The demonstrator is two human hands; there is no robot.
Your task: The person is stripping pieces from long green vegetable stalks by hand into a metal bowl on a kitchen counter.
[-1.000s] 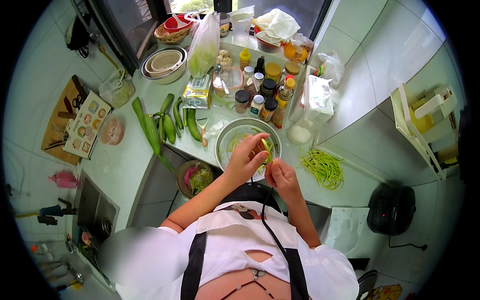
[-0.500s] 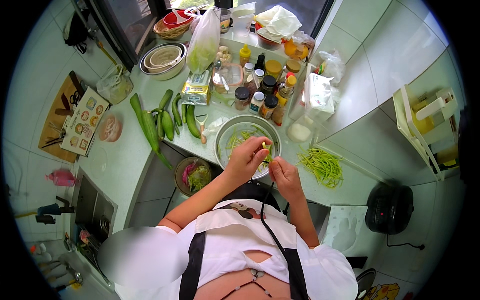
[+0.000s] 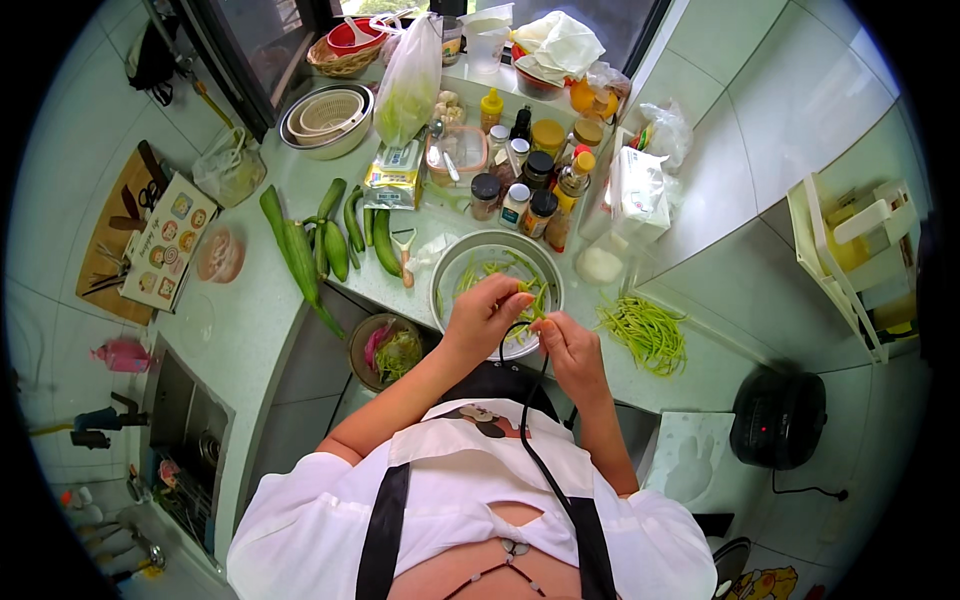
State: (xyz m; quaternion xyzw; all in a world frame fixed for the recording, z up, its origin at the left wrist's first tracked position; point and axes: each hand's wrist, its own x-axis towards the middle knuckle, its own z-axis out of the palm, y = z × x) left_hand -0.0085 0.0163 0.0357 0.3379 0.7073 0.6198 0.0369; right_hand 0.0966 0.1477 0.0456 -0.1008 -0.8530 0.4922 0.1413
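Observation:
Over the near side of a round metal bowl [image 3: 437,300], my left hand [image 3: 484,318] and my right hand [image 3: 572,356] face each other, fingertips pinched. Between them shows a short stretch of thin green bean [image 3: 538,312], partly covered by the fingers. Several cut green pieces [image 3: 497,268] lie in the bowl. To the right of the bowl, a pile of long thin green beans [image 3: 645,335] rests on the counter. A black cord [image 3: 527,420] runs up past the hands; part of it is hidden.
Left of the bowl are a peeler [image 3: 405,262], several long green gourds [image 3: 298,245] and a bin with scraps [image 3: 385,352]. Seasoning jars [image 3: 514,204] stand behind it. A sink [image 3: 188,415] is at far left, a black rice cooker [image 3: 780,420] at right.
My left hand has turned and its fingertips have come nearer to my right hand. The bean piece that stuck up from the left fingers now shows lower, between both hands.

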